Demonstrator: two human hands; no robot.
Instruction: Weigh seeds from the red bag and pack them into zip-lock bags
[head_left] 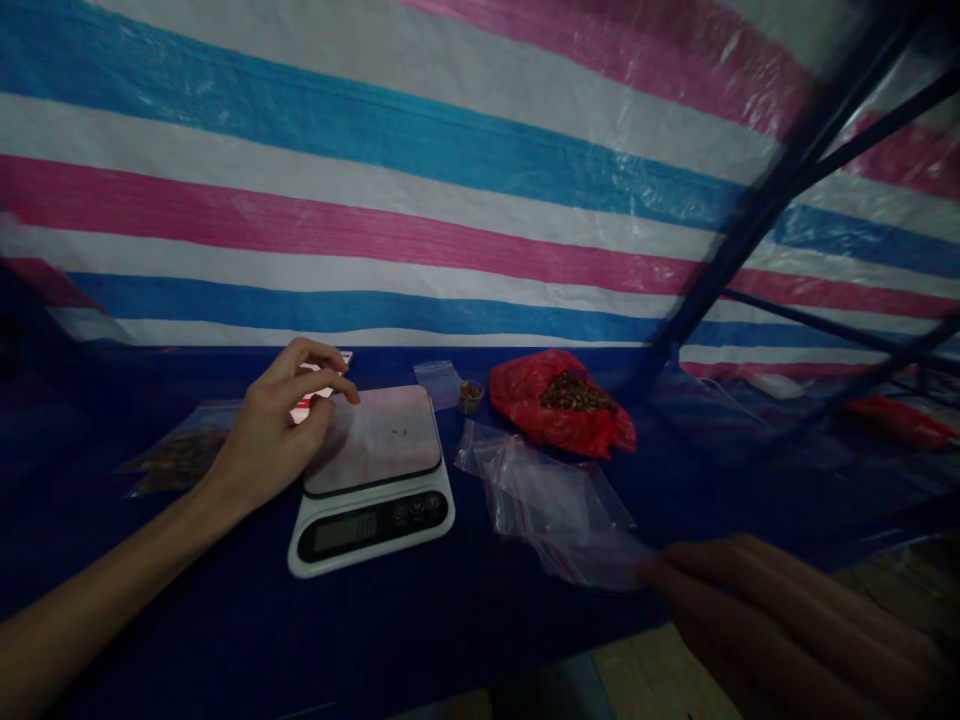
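scale (373, 478) on blue tabletop (225, 620), plate bare, nothing weighed yet | left hand (281, 425) at scale's left edge, fingers loosely curled, gripping nothing | right hand (757, 610) blurred, fingers pinching clear bag (592, 560) | red bag (559, 400) of dark bits beyond, open | filled bag (180, 455) lies left

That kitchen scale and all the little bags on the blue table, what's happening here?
A person's left hand hovers at the left edge of a digital kitchen scale, pinching a small red-and-white item. The right hand, blurred, holds a clear zip bag by the pile of empty zip bags. An open red bag of brown bits lies behind, on the blue-covered table.
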